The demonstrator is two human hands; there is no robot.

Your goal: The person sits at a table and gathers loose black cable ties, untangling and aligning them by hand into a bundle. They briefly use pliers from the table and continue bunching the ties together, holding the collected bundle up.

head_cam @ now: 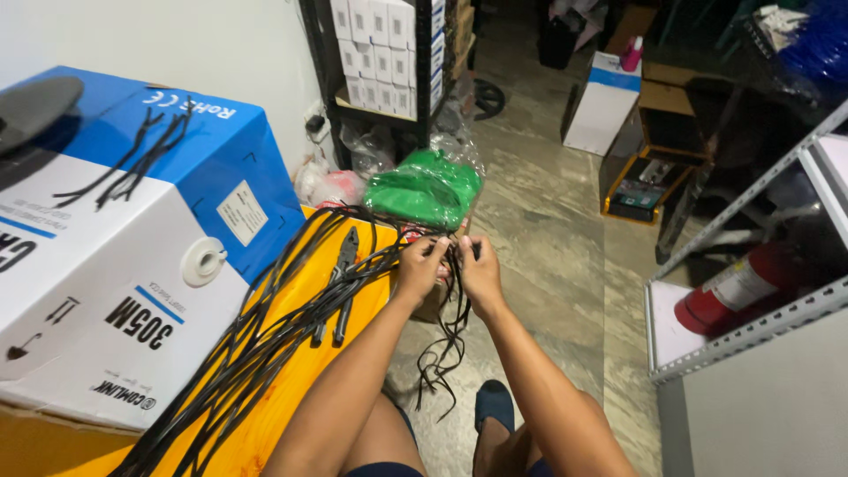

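Nearest the camera, a dark shoe (494, 405) rests on the mottled stone floor (565, 265) between the person's knees. Above it, the left hand (420, 268) and the right hand (480, 270) meet side by side, both sets of fingers curled closed around the gathered ends of a bundle of thin black cables (265, 336). Short loose ends hang from the hands toward the floor; the long run of the bundle trails left and down across a flat yellow surface (274, 406). A pair of black-handled pliers (340, 287) lies on that surface among the cables, just left of the left hand. At far left stands a large blue-and-white cardboard box (115, 265) with a round white plastic outlet (204, 261) in its side wall; its contents are not visible. Several short black strips (132, 163) lie loose on its blue top. Just beyond the hands sits a crumpled green plastic bag (424, 188). At right, a grey metal shelf (751, 327) holds a red cylindrical fire extinguisher (738, 287) lying on its side. Farther back, a dark rack (389, 53) carries stacked small white boxes, and a white-and-blue carton (601, 102) stands on the floor.
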